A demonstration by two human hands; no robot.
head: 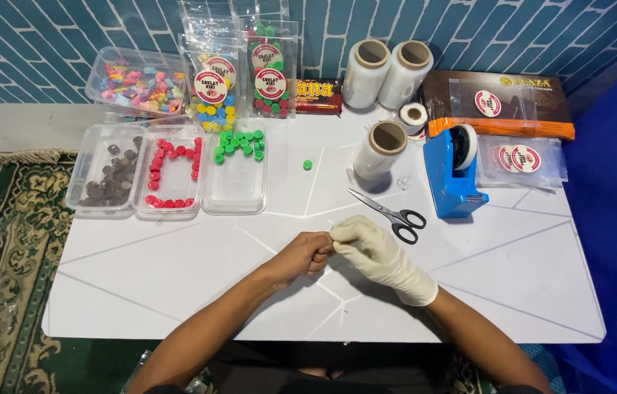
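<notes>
At centre of frame, hands: bare left hand curled in a fist, pinching the fingertip end of the cream latex glove that covers the right hand; the two hands touch over the white tabletop.
Left hand state: closed narrow, gripping glove material; what lies inside the fist beyond that, cannot tell.
Right hand state: gloved, fingers bent inward, nothing else seen in it.
Glove position: on the right hand, cuff bunched at the wrist, lower centre-right of frame.
Risk 1: thin latex may tear at the fingertip if the pinch pulls hard or sideways.
Risk 2: glove may snap back off the fist's grip, judging by the small area pinched.
Risk 3: black-handled steel scissors lie just beside the gloved hand, upper right of it; an elbow swing could knock them or nick the glove.
Risk 4: lone green round candy sits loose on the table above the hands; a sweep may roll it off.
Nearby, right of centre: blue plastic tape dispenser, roll of clear cling film standing beside it.
Nearby, left of centre: three clear plastic trays, brown candies, red candies, green candies; well apart from the hands, low risk.
Upper centre: clear bags of mixed candies with round labels, out of reach of any slip.
</notes>
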